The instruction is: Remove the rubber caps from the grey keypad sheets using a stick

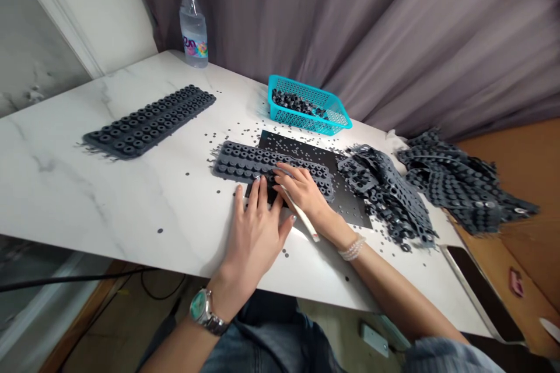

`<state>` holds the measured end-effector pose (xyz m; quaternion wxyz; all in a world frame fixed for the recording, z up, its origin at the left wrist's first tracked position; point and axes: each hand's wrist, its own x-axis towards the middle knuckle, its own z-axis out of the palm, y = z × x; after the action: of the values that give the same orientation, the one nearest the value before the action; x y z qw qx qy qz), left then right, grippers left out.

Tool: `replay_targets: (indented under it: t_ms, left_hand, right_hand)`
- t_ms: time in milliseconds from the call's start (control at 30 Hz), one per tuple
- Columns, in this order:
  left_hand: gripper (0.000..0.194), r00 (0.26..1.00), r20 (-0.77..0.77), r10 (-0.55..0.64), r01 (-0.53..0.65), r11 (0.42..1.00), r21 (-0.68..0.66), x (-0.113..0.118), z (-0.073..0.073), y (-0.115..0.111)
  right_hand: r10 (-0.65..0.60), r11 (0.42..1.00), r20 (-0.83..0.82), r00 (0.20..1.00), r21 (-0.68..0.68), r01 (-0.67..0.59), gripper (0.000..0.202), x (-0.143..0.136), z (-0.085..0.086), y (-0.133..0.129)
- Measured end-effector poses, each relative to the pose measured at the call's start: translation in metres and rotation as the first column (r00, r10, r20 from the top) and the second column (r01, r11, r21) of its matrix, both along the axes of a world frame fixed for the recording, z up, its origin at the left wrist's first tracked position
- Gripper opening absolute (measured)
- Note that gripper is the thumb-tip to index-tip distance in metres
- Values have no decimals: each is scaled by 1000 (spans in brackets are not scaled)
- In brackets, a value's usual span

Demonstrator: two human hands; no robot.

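Note:
A dark grey moulded rubber sheet [245, 158] with rows of round ring-shaped bumps lies in front of me, partly over a black mat [350, 210]. My left hand [256, 227] is open, its fingers spread flat and their tips at the sheet's near edge. Above the sheet's right part, my right hand [304, 189] is closed around a slim white stick [301, 214], whose back end points toward me. The stick's working tip is hidden by the fingers. Small black discs are scattered around the sheet and mat.
A turquoise basket [345, 119] holds small black pieces. Another bumpy sheet [149, 122] lies at left, near a water bottle [193, 29]. Punched sheets and loose rings [394, 198] are heaped at right, with more sheets [459, 180] beyond. A phone-like device [481, 291] sits at the right edge.

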<state>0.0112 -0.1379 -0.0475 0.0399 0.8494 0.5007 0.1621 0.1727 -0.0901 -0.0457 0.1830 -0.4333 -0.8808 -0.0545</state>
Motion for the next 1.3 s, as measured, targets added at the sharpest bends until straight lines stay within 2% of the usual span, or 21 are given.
replay_targets:
  t_ms: [133, 300, 367, 433, 500, 600, 700, 900, 1033, 1167, 1300]
  left_hand:
    - [58, 1000, 0, 5, -5, 1000, -12, 0, 1, 1]
    - [57, 1000, 16, -5, 5, 1000, -19, -1, 2, 1]
    - [57, 1000, 17, -5, 6, 1000, -18, 0, 1, 1]
    - [57, 1000, 13, -3, 3, 1000, -17, 0, 1, 1]
    - [58, 1000, 8, -6, 6, 1000, -16, 0, 0, 0]
    - [59, 1000, 8, -15, 15, 1000, -14, 0, -1, 0]
    - [59, 1000, 10, -12, 12, 1000, -12, 0, -2, 0]
    - [60, 1000, 8, -13, 13, 1000, -8, -1, -1, -1]
    - [60, 1000, 12, -9, 9, 1000, -11, -1, 0, -1]
    - [59, 1000, 8, -8, 8, 1000, -22, -1, 0, 0]
    - [58, 1000, 8, -18, 19, 999, -45, -1, 0, 1]
  right_hand:
    - [-34, 999, -3, 999, 6, 34, 24, -3, -4, 1]
    - [-225, 970, -186, 956, 54, 239, 23, 3, -18, 7]
    - [-308, 941, -258, 916, 58, 333, 23, 8, -18, 8]
    - [-345, 926, -299, 890, 49, 375, 21, 13, -14, 7]
    - [-309, 944, -282, 908, 27, 329, 18, 13, -8, 2]
    - [-169, 985, -209, 963, 0, 173, 16, 6, -1, -6]
    - [-77, 997, -168, 983, 14, 81, 17, 0, 2, -9]
    - [-60, 998, -118, 991, 10, 62, 20, 1, 0, -6]
    - [-21, 999, -21, 1000, 32, 22, 21, 3, -1, -4]
    - [18, 1000, 71, 997, 4, -19, 22, -2, 6, -5]
    - [12, 1000, 95, 995, -14, -11, 24, -5, 9, -1]
